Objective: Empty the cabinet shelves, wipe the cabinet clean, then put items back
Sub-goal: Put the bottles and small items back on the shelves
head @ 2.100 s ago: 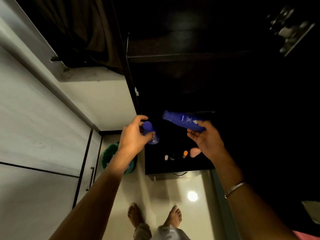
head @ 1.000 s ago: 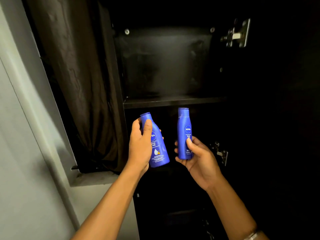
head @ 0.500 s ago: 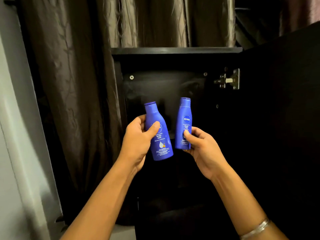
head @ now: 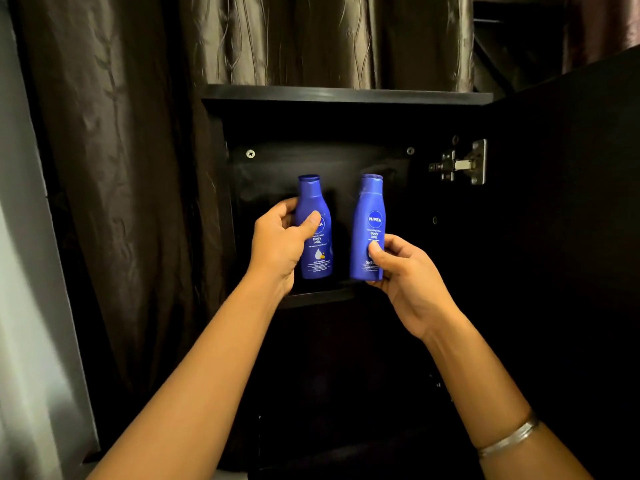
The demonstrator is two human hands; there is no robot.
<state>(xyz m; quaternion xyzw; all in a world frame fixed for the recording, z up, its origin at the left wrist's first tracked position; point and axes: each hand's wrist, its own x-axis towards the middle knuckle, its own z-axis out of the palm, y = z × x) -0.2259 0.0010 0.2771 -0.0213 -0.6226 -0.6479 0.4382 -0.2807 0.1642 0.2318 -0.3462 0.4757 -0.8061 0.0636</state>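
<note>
I am gripping the shorter blue bottle (head: 316,233) in my left hand (head: 278,245), thumb across its label, fingers curled behind. My right hand (head: 403,275) is pinching the taller blue bottle (head: 367,230) near its base. Both bottles are standing upright, side by side but apart, just above the upper shelf (head: 318,296) inside the dark cabinet (head: 346,97). Whether either base is touching the shelf, I cannot tell. The open door's hinge (head: 459,164) is sitting to the right; a dark curtain (head: 138,133) is hanging behind and to the left.
</note>
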